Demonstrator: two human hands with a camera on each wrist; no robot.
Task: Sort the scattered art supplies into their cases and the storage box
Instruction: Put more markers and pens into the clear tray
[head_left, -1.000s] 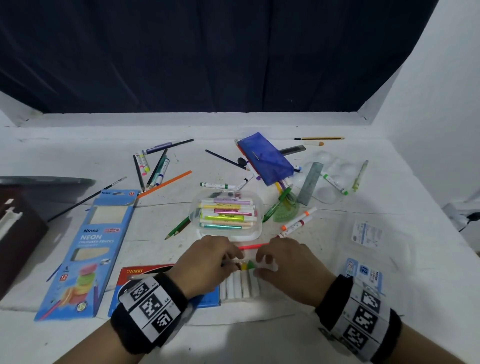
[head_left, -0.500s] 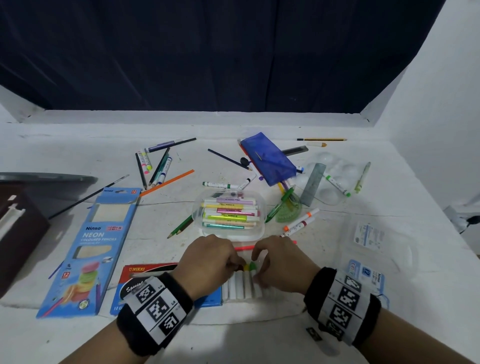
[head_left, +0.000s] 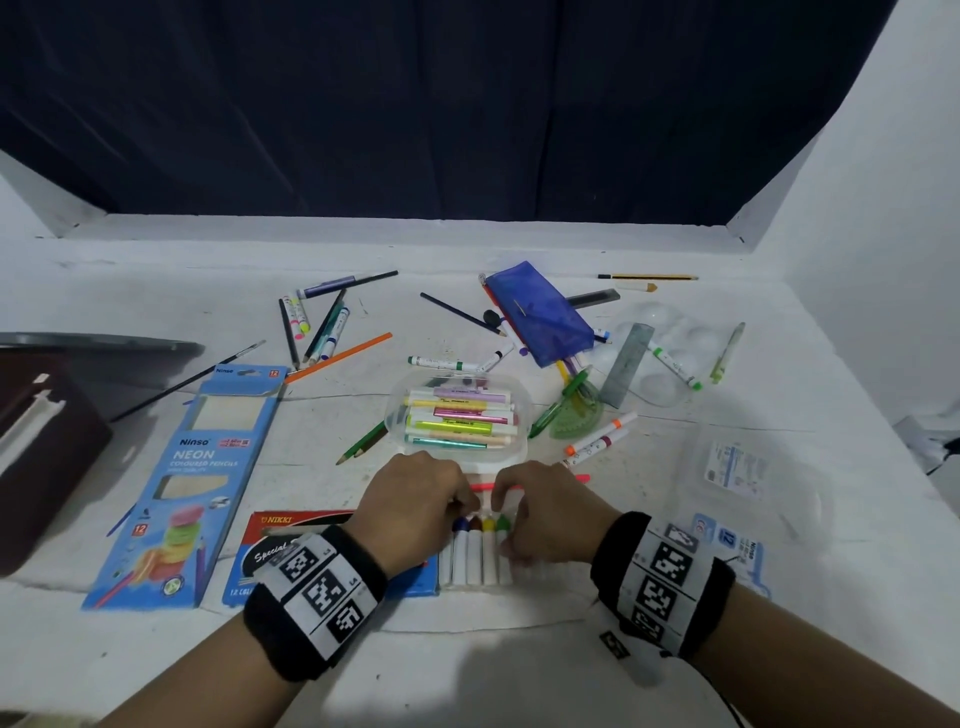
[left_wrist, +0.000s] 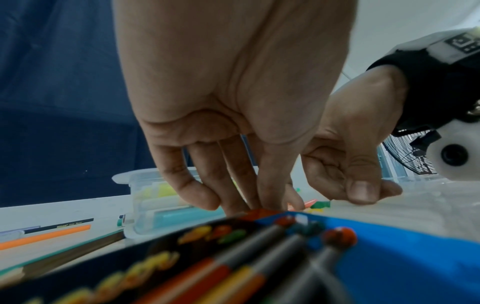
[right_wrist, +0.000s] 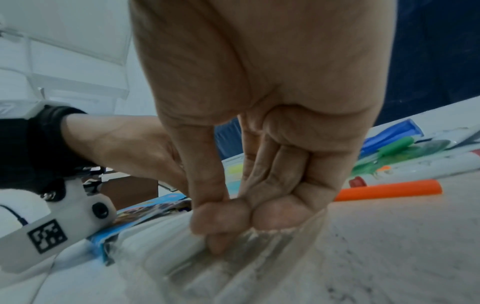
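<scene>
both hands are working at the marker sleeve (head_left: 478, 564) lying at the near table edge (head_left: 467, 675). the left hand (head_left: 415, 501) is curling at the marker caps; the right hand (head_left: 545, 512) is pinching the clear, floppy plastic. light and slippery, it is probably best gripped at the open mouth.

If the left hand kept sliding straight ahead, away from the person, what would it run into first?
Most likely the clear plastic box of markers, which sits just beyond the left hand on the table. A thin pink marker lies between the two hands and might be brushed first; depth there is hard to judge.
</scene>
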